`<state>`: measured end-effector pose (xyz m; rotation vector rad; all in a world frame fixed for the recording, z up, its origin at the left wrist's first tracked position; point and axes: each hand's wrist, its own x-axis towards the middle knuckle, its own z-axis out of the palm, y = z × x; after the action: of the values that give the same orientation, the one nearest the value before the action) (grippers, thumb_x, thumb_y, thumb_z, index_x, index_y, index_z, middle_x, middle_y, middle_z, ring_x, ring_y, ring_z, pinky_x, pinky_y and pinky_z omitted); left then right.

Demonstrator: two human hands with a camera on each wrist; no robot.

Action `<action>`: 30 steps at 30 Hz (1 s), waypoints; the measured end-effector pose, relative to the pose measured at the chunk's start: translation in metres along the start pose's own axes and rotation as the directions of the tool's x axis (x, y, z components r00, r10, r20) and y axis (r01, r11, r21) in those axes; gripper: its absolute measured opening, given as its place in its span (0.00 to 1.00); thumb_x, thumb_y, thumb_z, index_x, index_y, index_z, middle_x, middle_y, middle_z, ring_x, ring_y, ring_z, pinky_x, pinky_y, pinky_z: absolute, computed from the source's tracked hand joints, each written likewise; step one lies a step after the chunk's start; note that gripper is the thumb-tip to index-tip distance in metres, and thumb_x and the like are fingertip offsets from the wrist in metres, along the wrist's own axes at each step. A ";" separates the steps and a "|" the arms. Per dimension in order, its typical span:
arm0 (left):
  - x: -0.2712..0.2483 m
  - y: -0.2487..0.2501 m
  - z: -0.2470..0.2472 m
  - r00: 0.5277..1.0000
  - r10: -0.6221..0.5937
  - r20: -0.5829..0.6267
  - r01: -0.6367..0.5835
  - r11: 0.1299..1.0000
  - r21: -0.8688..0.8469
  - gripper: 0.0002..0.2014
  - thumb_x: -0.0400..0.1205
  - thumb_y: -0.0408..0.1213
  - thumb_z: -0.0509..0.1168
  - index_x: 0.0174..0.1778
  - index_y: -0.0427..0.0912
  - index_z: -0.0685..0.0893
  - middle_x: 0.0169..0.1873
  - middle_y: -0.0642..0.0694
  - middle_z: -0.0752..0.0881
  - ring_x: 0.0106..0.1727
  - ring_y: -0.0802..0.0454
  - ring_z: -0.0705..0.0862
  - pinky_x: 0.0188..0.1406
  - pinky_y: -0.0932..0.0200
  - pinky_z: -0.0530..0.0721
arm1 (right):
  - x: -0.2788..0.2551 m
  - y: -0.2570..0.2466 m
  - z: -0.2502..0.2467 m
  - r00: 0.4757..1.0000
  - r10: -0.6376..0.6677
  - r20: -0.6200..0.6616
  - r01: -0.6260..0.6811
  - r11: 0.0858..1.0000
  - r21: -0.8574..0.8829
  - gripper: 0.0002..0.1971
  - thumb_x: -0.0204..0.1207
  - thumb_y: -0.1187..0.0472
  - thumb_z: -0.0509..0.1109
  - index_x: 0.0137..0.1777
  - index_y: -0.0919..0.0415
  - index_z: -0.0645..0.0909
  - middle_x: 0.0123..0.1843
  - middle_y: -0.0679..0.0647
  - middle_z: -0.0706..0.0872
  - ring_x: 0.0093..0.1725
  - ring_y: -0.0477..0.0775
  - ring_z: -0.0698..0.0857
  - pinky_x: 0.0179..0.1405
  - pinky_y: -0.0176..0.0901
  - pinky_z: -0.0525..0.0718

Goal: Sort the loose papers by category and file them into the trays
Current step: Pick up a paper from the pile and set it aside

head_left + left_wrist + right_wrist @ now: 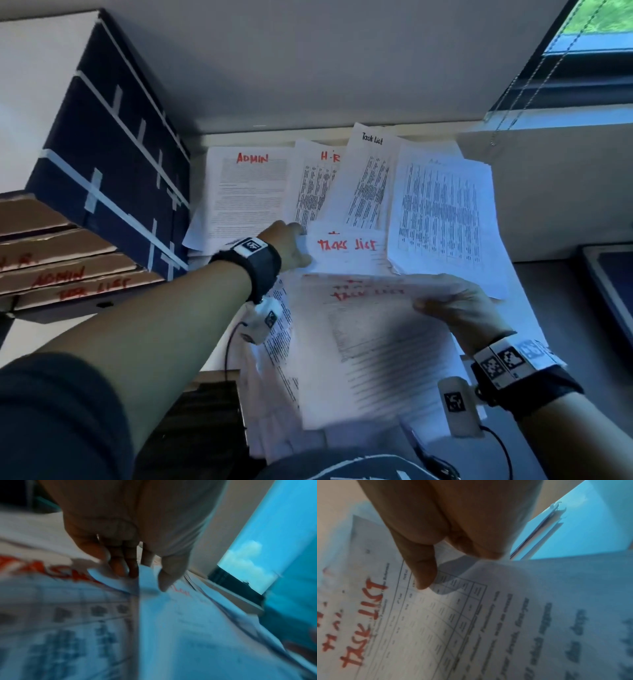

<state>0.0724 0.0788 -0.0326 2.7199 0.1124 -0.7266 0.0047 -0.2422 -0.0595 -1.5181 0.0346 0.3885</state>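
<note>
**Paper sheets: thin, limp, prone to slide — pinch at the edges**

White printed sheet headed "TASKS LIST" in red marker (346, 248) lies on the fanned loose papers (442, 212) on the pale desk (555, 308). Left hand (291, 246) pinches its left edge, thumb above and fingers (120, 566) curled beneath. Right hand (459, 308) grips a small batch of white sheets marked "TASK LIST" in red (370, 346), thumb (423, 566) on top near the upper right corner, batch lifted and sagging toward the body.

Judgement: light and floppy; single sheets bend from one corner and slip over each other. Hold an edge with thumb opposing fingers, and support batches along a side.

Brown cardboard trays (68, 274), lettered H.R., ADMIN, TASK LIST, stack at left below a navy box with white tape (113, 154).
</note>
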 end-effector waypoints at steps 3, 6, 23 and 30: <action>0.011 0.003 0.007 0.999 -0.021 -0.036 0.017 0.994 -0.109 0.24 0.81 0.43 0.72 0.73 0.46 0.76 0.68 0.43 0.81 0.62 0.41 0.81 0.50 0.58 0.76 | 0.002 0.000 -0.001 0.998 0.002 -0.066 -0.006 0.999 -0.050 0.08 0.65 0.81 0.76 0.41 0.71 0.85 0.39 0.60 0.89 0.41 0.56 0.87 0.48 0.50 0.81; -0.003 0.000 0.006 0.984 0.020 -0.177 -0.052 0.983 -0.179 0.09 0.82 0.38 0.68 0.57 0.50 0.79 0.57 0.40 0.86 0.49 0.41 0.82 0.41 0.61 0.77 | 0.002 0.000 -0.001 0.999 0.006 -0.050 -0.005 1.000 0.013 0.10 0.59 0.77 0.81 0.32 0.64 0.86 0.38 0.56 0.90 0.41 0.53 0.86 0.44 0.47 0.81; -0.125 -0.022 -0.012 0.892 0.437 -0.112 -0.392 0.628 -0.673 0.08 0.74 0.49 0.76 0.43 0.51 0.89 0.45 0.39 0.90 0.48 0.39 0.87 0.51 0.46 0.84 | 0.014 -0.015 0.014 0.984 0.011 0.179 -0.012 1.000 0.001 0.19 0.52 0.67 0.88 0.45 0.58 0.93 0.55 0.49 0.92 0.57 0.46 0.89 0.59 0.45 0.84; -0.038 -0.002 -0.014 0.985 -0.169 -0.020 0.077 0.551 -0.831 0.12 0.89 0.43 0.60 0.61 0.39 0.83 0.55 0.37 0.86 0.52 0.47 0.82 0.48 0.57 0.78 | 0.011 -0.009 0.004 0.999 -0.036 0.041 0.028 0.986 0.167 0.37 0.54 0.71 0.83 0.67 0.71 0.76 0.59 0.73 0.87 0.58 0.73 0.87 0.59 0.67 0.85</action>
<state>0.0457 0.0850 -0.0030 1.8125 0.5365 -0.3997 0.0168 -0.2363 -0.0531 -1.3431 0.0082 0.3833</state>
